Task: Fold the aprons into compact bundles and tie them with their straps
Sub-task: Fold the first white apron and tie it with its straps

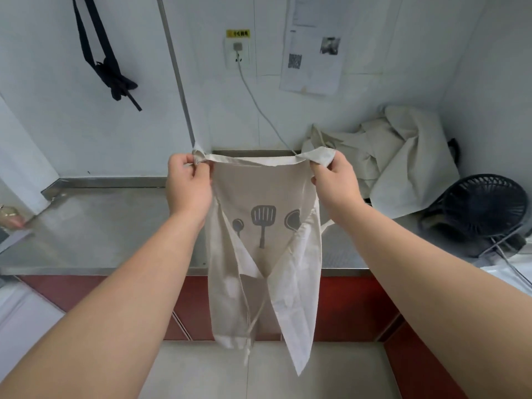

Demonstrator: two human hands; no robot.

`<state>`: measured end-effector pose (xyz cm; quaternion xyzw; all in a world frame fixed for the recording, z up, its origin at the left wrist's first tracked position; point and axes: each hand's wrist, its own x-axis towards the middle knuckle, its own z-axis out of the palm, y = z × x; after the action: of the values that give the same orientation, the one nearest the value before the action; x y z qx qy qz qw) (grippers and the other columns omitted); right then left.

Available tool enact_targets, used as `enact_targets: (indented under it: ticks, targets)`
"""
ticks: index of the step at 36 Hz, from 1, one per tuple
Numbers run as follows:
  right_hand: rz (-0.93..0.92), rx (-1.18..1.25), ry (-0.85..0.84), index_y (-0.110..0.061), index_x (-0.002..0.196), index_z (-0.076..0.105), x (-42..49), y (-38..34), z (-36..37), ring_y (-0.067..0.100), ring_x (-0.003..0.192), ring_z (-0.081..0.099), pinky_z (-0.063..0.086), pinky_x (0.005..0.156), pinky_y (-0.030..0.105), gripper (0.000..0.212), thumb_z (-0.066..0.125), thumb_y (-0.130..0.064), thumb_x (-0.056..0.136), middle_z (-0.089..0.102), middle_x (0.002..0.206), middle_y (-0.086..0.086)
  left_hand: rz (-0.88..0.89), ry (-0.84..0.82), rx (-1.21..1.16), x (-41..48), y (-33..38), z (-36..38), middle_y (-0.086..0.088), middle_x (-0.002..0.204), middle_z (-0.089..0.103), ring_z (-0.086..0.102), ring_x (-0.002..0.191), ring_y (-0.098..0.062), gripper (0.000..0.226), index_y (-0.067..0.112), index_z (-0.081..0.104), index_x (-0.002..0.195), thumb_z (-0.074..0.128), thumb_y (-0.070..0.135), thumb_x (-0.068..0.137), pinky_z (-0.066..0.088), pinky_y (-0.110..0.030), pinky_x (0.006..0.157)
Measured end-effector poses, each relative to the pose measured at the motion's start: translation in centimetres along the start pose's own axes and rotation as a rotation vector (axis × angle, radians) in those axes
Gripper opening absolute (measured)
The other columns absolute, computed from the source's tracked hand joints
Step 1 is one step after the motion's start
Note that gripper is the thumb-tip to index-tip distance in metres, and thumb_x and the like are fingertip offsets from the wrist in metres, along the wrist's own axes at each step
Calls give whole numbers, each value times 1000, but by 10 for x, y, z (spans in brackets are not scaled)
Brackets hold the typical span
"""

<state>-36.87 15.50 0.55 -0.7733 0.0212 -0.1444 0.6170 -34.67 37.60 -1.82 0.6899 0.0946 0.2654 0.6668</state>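
I hold a cream apron (pixel 260 197) printed with grey kitchen utensils up in the air in front of the steel counter. My left hand (pixel 188 187) pinches its top left corner and my right hand (pixel 335 184) pinches its top right corner. The apron hangs down past the counter's front edge, its sides folded inward, and thin straps (pixel 250 326) dangle near its bottom. A heap of more cream aprons (pixel 403 156) lies at the back right of the counter.
The steel counter (pixel 109 226) runs along a white wall. A black fan (pixel 478 211) stands at its right end with a cable. A dark strap bundle (pixel 112 73) hangs on the wall at upper left. Red cabinet fronts (pixel 345 306) sit below.
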Motion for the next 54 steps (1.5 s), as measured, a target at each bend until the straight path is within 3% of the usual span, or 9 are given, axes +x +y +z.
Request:
enact_targets:
  ticks: [6,14,23,28,32,37,42,48,54]
  targets:
    - [4,-40,-25,-26,112,50,35,14,6,14,102,54,45,93,30,26,40,-13,93,57,112,-6,-2,-18,-32,27,-18,20,13,66,66,64,81,-20,9,30,45,80,53,29,78,49,-53,91]
    - [14,-120,-25,-24,118,50,119,39,41,1,88,49,35,64,5,25,41,-18,94,50,94,-20,-29,-38,44,114,-62,60,12,68,64,62,82,-23,17,50,50,70,54,33,73,50,-55,88]
    - [66,-251,45,-16,133,45,260,50,90,20,120,48,33,87,21,37,38,-17,97,54,128,2,-78,-117,92,255,-87,130,1,76,63,61,77,-21,7,27,51,77,57,29,77,53,-50,84]
    - [8,-229,45,-21,151,5,333,42,111,14,131,37,29,93,14,63,38,-12,98,26,153,-1,-21,-265,37,327,-75,168,4,80,62,58,76,-15,11,25,52,92,59,18,86,48,-32,75]
    - [121,-375,-48,-27,150,-12,353,66,131,23,134,36,34,89,16,83,43,-3,92,19,156,3,-120,-452,150,334,-106,171,-2,112,61,58,93,-14,51,24,32,138,53,11,94,48,-15,78]
    - [234,-547,-210,-15,146,28,322,130,159,24,133,38,30,108,29,61,54,-16,91,38,146,10,-232,-551,552,301,-183,135,-9,120,63,58,112,-23,35,11,56,126,56,11,90,45,-27,95]
    - [364,-507,-395,-15,139,41,278,180,182,24,123,48,37,103,28,51,57,-23,92,48,137,10,-321,-625,732,260,-231,102,-12,118,65,60,110,-24,32,8,61,120,58,7,88,45,-32,95]
    - [383,-651,-649,-21,140,41,240,213,205,20,127,46,35,100,25,60,62,-40,86,47,138,2,-397,-560,810,227,-262,85,-9,124,61,59,112,-23,42,8,55,128,63,16,88,39,-25,93]
    - [195,-937,-956,-29,146,22,224,225,213,25,134,35,27,111,35,80,65,-47,80,23,151,3,-346,-531,830,221,-274,90,-8,103,69,64,96,-25,25,8,66,107,65,16,83,45,-26,79]
